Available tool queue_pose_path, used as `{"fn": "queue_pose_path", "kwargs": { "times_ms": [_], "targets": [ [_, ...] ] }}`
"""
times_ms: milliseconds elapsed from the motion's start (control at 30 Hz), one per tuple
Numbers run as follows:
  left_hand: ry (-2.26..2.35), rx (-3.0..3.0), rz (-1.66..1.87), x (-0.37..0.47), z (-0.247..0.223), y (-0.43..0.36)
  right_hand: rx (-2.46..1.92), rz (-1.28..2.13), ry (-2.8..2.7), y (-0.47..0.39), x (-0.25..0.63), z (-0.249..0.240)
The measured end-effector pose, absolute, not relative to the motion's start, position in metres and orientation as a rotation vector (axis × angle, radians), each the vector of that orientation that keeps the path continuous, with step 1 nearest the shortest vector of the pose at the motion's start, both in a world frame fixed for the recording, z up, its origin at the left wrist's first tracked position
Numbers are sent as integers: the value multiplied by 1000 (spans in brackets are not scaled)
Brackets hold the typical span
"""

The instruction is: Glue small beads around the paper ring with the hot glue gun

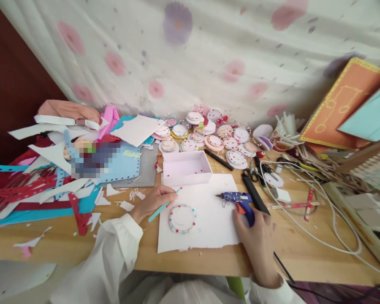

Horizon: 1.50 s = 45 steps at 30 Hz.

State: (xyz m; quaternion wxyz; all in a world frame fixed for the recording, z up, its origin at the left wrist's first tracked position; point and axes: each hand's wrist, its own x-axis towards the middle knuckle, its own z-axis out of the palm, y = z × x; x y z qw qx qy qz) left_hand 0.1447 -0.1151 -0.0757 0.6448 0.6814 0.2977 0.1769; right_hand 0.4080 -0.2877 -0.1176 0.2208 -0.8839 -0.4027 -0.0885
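Observation:
Teal tweezers (161, 210) are pinched in my left hand (156, 200), their upper tip by a tiny red piece (181, 188). Just below lies a round white disc (183, 218), ringed with small red, blue and white dots, on a sheet of white paper (209, 234). At the paper's right side, my right hand (258, 236) is wrapped about the handle of a blue hot glue gun (237, 197). The gun's nozzle points left. A shallow white box (187, 175) with a few red bits inside stands at the paper's back edge.
Many dotted paper discs (205, 135) are piled behind the box. Paper scraps (50, 185) cover the left side. Scissors (250, 175), a black pen (218, 159), a white cable (304, 230) and a cup of glue sticks (285, 137) lie or stand to the right.

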Motion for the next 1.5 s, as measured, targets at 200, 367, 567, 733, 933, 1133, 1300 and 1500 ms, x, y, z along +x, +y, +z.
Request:
{"fn": "queue_pose_path", "kwargs": {
  "times_ms": [200,367,567,733,933,1133,1300,1500],
  "targets": [
    [605,1590,328,146,-77,-115,-2014,-66,-877,-283,415,-97],
    [609,1620,246,145,-81,-113,-1775,133,-1061,-252,403,-84],
    [603,1602,181,143,-82,-112,-1713,207,-1213,-234,388,-109],
    [573,1615,122,149,-74,-113,-1720,220,-1189,-235,392,-115],
    [592,1670,93,152,-69,-116,-1742,163,-1316,-235,396,-118],
    [586,1663,88,151,-73,-117,-1762,160,-1347,-238,398,-124],
    [588,1650,83,152,-73,-117,-1773,154,-1378,-238,398,-123],
    [582,1654,98,151,-73,-117,-1775,160,-1386,-238,398,-123]
  ]
}}
